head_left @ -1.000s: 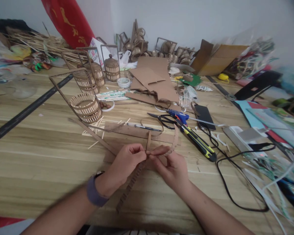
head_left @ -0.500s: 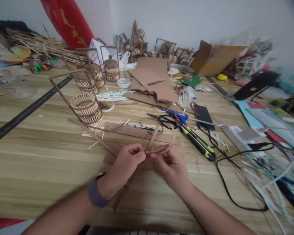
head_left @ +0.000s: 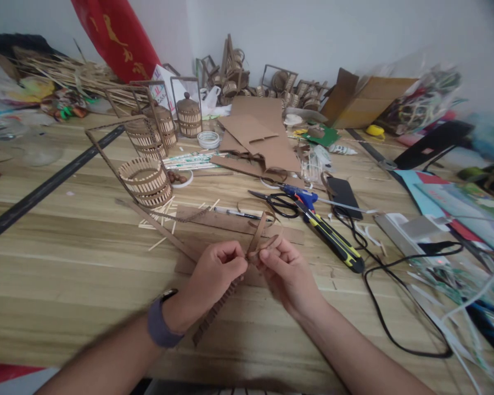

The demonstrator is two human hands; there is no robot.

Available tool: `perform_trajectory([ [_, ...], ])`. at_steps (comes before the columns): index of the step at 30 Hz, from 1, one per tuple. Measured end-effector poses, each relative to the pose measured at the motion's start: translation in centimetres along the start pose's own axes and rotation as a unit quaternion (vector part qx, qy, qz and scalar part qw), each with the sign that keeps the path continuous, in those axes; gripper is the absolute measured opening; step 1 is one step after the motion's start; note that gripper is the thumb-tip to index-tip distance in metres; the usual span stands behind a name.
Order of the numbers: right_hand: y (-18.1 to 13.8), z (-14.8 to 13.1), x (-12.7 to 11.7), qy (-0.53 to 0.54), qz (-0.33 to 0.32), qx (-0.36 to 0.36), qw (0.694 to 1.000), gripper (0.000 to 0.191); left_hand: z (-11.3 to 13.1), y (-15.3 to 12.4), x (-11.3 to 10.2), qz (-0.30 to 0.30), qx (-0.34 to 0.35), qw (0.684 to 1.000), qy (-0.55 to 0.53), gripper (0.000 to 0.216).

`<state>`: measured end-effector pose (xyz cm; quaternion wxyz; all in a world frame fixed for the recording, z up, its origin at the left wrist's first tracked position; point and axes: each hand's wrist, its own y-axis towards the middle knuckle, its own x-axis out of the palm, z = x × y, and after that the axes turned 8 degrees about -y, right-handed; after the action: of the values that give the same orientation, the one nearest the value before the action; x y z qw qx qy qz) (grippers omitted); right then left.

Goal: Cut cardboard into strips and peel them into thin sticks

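My left hand (head_left: 222, 269) pinches a brown cardboard strip (head_left: 258, 230); one end rises past my fingertips. A wrapped, ridged length (head_left: 217, 312) of it slants down toward the table's near edge. Close beside it, my right hand (head_left: 286, 266) is closed on a thin brown paper strip (head_left: 271, 244), which curls around near the cardboard strip. The exact point where the two strips meet is partly hidden by my fingers. Flat cardboard pieces (head_left: 214, 219) lie just beyond my hands, with a pen (head_left: 241, 214) on top.
Scissors (head_left: 275, 203), a blue glue gun (head_left: 300, 195) and a yellow-black utility knife (head_left: 333, 238) lie to the right, near a phone (head_left: 344, 197) and a black cable (head_left: 379, 318). Small slatted buckets (head_left: 146, 184) stand at left. Cardboard sheets (head_left: 255, 129) lie behind.
My right fingers have shifted slightly and the thin paper strip now curls up more tightly above them. My left hand keeps its pinch almost in place.
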<state>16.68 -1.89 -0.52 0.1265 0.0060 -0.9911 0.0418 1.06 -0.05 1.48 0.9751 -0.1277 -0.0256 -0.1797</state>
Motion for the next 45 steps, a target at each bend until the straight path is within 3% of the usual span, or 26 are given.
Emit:
perform_trajectory([
  [4,0.1,-0.2,-0.1,0.037,0.0,0.014,0.999,0.029,0.0,-0.1,-0.1,-0.011,0.005,1.0,-0.005,0.014],
  [13,-0.1,-0.2,-0.2,0.009,-0.03,-0.034,0.999,0.02,0.1,0.4,0.2,-0.063,-0.049,0.991,-0.108,0.019],
  [20,-0.6,-0.4,-0.1,-0.086,-0.026,-0.068,0.994,0.022,-0.8,0.6,0.2,-0.062,-0.083,0.974,-0.202,0.017],
  [28,-1.0,-0.1,-0.8,-0.221,0.0,-0.144,0.965,0.013,0.0,0.2,0.2,-0.045,-0.09,0.991,-0.091,0.017],
  [38,-0.1,-0.6,-0.3,-0.03,0.004,-0.012,0.999,0.024,0.0,0.2,-0.3,-0.084,-0.012,0.995,0.045,0.012],
  [45,0.1,-0.7,-0.5,-0.051,-0.008,-0.03,0.998,0.028,-0.1,0.3,-0.4,-0.121,0.015,0.992,0.038,0.03],
])
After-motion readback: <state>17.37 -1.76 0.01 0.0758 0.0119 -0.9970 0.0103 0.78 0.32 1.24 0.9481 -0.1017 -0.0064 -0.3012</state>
